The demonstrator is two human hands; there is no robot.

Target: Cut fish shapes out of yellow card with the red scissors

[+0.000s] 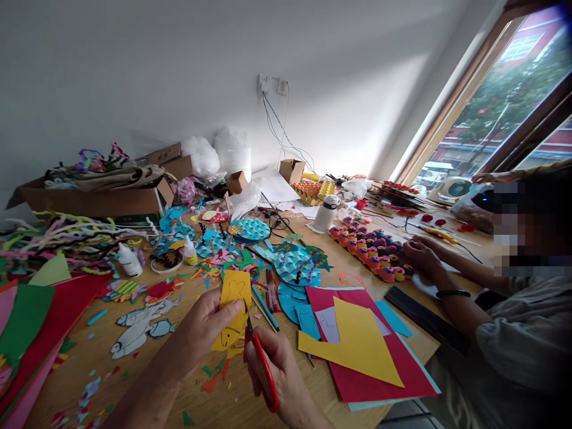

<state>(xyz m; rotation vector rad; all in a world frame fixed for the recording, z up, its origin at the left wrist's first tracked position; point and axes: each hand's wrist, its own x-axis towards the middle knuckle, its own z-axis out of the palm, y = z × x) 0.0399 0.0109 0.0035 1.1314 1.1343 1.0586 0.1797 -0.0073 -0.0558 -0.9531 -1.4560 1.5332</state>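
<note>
Between the thumb and fingers of my left hand [203, 325] is a strip of yellow paper [236, 286] with a fish outline drawn on it in dark pen. My right hand [277, 363] grips red-handled scissors [267, 372], whose blades point up at the strip's right edge. How far the blades are apart is hard to make out. Small green and orange paper scraps [210, 384] lie below the hands. Left of my left hand rest cut-out paper fish [134, 333] in white and grey. Blue and red pens [268, 307] lie just beyond the strip.
To the right, red sheets [366, 369] carry a cut yellow sheet [366, 342]. Glue bottles [129, 260], pipe cleaners [58, 238] and blue woven paper fish [295, 265] spread across the table. A co-worker [527, 333] sits at right, hands by a painted egg tray [370, 250].
</note>
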